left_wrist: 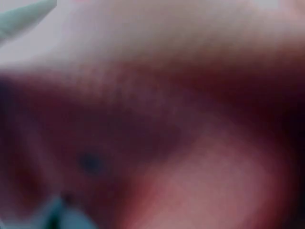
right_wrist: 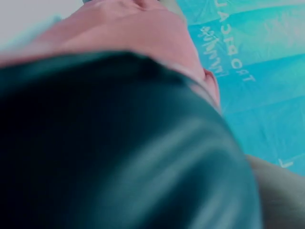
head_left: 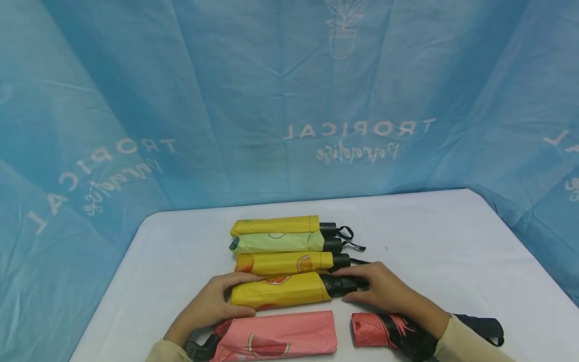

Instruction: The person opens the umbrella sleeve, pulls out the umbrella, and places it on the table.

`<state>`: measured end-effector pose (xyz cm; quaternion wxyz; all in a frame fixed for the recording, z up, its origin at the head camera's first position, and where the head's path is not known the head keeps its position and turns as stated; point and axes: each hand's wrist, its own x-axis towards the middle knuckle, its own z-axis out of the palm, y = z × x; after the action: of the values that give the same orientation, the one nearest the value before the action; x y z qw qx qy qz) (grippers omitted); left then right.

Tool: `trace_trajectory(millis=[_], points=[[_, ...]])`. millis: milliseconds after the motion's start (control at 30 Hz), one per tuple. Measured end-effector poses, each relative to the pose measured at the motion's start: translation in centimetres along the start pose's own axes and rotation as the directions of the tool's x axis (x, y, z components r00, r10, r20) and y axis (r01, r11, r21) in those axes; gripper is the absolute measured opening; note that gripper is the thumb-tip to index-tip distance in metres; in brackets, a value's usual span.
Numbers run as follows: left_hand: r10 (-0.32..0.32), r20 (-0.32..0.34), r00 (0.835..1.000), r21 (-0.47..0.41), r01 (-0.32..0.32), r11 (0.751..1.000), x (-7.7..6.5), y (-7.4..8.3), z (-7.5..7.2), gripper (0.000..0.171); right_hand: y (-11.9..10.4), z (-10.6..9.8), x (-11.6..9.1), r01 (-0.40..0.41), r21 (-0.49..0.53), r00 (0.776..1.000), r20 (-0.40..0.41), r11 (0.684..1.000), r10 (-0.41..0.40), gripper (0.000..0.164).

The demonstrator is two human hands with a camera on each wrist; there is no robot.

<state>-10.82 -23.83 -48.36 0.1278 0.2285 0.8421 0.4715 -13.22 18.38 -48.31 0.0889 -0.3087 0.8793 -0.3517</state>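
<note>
A folded yellow umbrella (head_left: 282, 291) with a citrus print and black handle lies crosswise on the white table. My left hand (head_left: 214, 304) grips its left end, fingers along the far side and thumb on the near side. At the other end, my right hand (head_left: 380, 286) holds the black handle between thumb and fingers. Just beyond it lies another folded yellow umbrella (head_left: 289, 263) with orange slices. Nearer to me is a pink watermelon-print umbrella (head_left: 289, 334), its dark handle beside my left wrist. The left wrist view is mostly blur.
Farther back, a pale green umbrella (head_left: 276, 243) and a plain yellow umbrella (head_left: 276, 225) lie parallel. A red-and-black umbrella (head_left: 368, 329) is partly hidden beneath my right forearm. The white table (head_left: 452, 241) ends at a blue printed cloth (head_left: 226, 100) behind and at both sides.
</note>
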Motion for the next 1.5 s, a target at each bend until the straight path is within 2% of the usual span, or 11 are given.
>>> trace_trajectory(millis=[200,433,533,633,733,833,900,967,1167,1400,1500], points=[[-0.013,-0.027,1.0,0.011,0.013,1.0,-0.1,0.0,0.0,0.055,-0.2,0.0,0.1,0.002,0.009,1.0,-0.001,1.0,-0.002,0.053],[-0.063,-0.039,0.997,-0.042,0.061,0.997,0.0,0.1,0.0,0.051,-0.3,-0.2,0.0,0.005,0.017,1.0,0.012,1.0,-0.005,0.052],[-0.072,-0.052,0.996,-0.048,0.069,0.996,0.0,0.0,0.0,0.051,-0.4,-0.3,-0.2,0.011,0.039,1.0,0.015,0.999,-0.011,0.05],[-0.079,-0.064,0.995,-0.068,0.074,0.995,-0.1,-0.1,0.0,0.051,-0.5,-0.5,-0.4,-0.002,0.116,1.0,0.013,0.993,0.001,0.048],[-0.065,-0.068,0.996,-0.142,0.054,0.988,-0.1,-0.2,-0.1,0.049,-0.7,-0.8,-0.7,-0.03,0.262,1.0,0.004,0.965,0.03,0.045],[-0.038,-0.067,0.997,-0.245,0.02,0.969,-0.2,-0.1,-0.3,0.047,-0.9,-1.1,-0.8,-0.053,0.416,0.998,-0.004,0.908,0.06,0.044],[-0.022,-0.069,0.997,-0.301,0.0,0.954,-0.2,0.0,-0.4,0.047,-1.0,-1.2,-0.8,-0.054,0.481,0.998,-0.012,0.875,0.068,0.043],[-0.011,-0.074,0.997,-0.337,-0.014,0.941,-0.2,0.2,-0.4,0.047,-1.1,-1.4,-0.8,-0.057,0.512,0.997,-0.018,0.857,0.077,0.043],[-0.02,-0.093,0.995,-0.387,-0.017,0.922,-0.2,1.0,-0.4,0.047,-1.4,-1.8,-0.9,-0.072,0.531,0.993,-0.04,0.845,0.11,0.043],[-0.015,-0.148,0.989,-0.358,-0.039,0.933,0.0,2.2,0.0,0.044,-1.5,-2.3,-1.3,-0.084,0.535,0.983,-0.095,0.84,0.159,0.042],[-0.017,-0.152,0.988,-0.374,-0.041,0.926,0.0,2.8,0.1,0.044,-1.5,-2.4,-1.4,-0.077,0.536,0.981,-0.112,0.841,0.161,0.041]])
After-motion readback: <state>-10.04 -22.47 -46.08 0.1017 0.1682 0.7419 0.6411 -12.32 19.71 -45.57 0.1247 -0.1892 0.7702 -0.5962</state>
